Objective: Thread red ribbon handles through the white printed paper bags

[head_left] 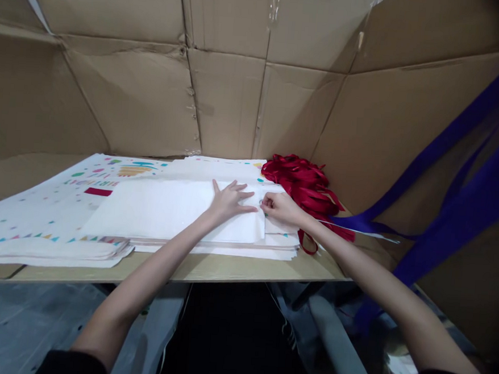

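Note:
My left hand [229, 202] lies flat with its fingers spread on a white sheet [166, 207]. That sheet rests on a stack of white printed sheets [245, 250]. At the sheet's right edge, my right hand [283, 207] is closed in a pinch. Something small and whitish shows at its fingertips, too small to name. A heap of dark red ribbons [303, 185] sits just behind and beside my right hand.
More sheets with colourful birthday print [29, 211] lie to the left, carrying a small red strip [98, 192]. Cardboard walls [225, 100] enclose the wooden table [226, 271]. Purple ribbons [440, 143] hang at the right, near my right forearm.

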Demonstrator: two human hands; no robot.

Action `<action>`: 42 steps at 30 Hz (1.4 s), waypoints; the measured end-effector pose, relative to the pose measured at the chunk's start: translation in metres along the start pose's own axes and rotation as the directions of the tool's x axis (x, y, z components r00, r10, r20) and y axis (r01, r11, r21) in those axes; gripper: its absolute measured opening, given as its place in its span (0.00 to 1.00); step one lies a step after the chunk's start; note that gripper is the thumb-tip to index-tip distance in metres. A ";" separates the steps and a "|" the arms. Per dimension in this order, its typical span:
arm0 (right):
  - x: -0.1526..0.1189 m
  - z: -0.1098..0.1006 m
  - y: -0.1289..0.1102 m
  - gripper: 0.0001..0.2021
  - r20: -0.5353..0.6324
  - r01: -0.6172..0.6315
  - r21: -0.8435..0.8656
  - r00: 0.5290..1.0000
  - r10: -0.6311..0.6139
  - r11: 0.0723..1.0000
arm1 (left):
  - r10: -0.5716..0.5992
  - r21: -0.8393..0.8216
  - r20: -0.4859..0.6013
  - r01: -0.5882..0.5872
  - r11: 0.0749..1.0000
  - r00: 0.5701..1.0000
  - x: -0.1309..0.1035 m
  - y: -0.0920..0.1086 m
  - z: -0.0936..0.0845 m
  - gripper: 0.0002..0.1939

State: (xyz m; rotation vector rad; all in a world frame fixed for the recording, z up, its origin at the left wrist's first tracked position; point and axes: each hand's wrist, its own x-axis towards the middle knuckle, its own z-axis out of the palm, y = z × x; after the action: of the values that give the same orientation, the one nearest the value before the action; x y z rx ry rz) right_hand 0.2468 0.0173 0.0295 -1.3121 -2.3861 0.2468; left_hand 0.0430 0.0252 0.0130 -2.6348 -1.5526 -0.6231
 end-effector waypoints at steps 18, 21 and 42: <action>-0.013 0.005 -0.018 0.14 -0.287 -0.279 -0.301 0.938 0.193 0.912 | -0.024 0.162 0.074 0.012 0.987 0.997 -0.009 -0.019 -0.003 0.38; -0.020 0.017 -0.018 0.13 -0.327 -0.247 -0.353 0.936 0.128 0.902 | -0.043 0.158 0.089 0.029 0.987 0.995 -0.008 -0.021 -0.004 0.40; -0.032 0.021 -0.018 0.18 -0.311 -0.181 -0.546 0.950 0.003 0.818 | -0.042 0.109 0.104 0.030 0.994 0.994 -0.005 -0.025 -0.001 0.38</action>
State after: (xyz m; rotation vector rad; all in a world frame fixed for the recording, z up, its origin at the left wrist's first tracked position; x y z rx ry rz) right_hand 0.2389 -0.0188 0.0081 -1.5804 -2.2043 -0.6564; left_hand 0.0194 0.0334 0.0077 -2.6055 -1.6153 -0.3943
